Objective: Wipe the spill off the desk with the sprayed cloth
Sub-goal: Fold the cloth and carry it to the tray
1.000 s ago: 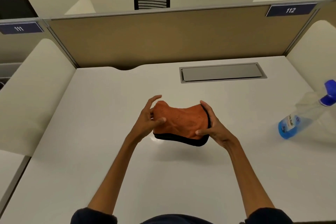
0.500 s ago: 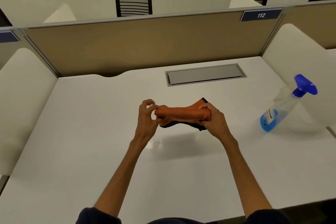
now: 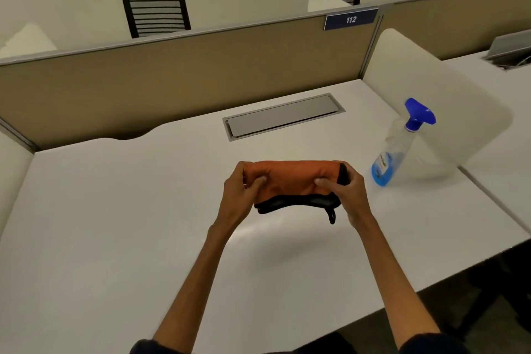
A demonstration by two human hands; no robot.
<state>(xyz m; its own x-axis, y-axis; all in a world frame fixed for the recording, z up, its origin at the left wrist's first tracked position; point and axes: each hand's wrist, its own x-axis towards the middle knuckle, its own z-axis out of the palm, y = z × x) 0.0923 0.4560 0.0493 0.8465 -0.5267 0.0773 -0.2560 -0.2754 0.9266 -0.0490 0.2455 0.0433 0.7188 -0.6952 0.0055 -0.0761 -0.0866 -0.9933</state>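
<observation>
An orange cloth [image 3: 290,178] with a black edge and a small black loop is folded into a thick band and held above the white desk [image 3: 115,224]. My left hand [image 3: 242,195] grips its left end, thumb on top. My right hand [image 3: 349,192] grips its right end in the same way. Both hands hold it level over the middle of the desk. A faint glossy patch [image 3: 258,234] shows on the desk just under and in front of the cloth; I cannot tell whether it is liquid.
A clear spray bottle [image 3: 398,146] with blue liquid and a blue trigger stands at the right of the desk. A grey cable hatch [image 3: 283,116] lies at the back. Tan partition [image 3: 186,72] behind, white side dividers [image 3: 436,100] left and right. Desk front edge runs lower right.
The cloth has been folded from a loose draped shape into a flatter, wider band, and both hands now grip its ends. The view has swung to the right.
</observation>
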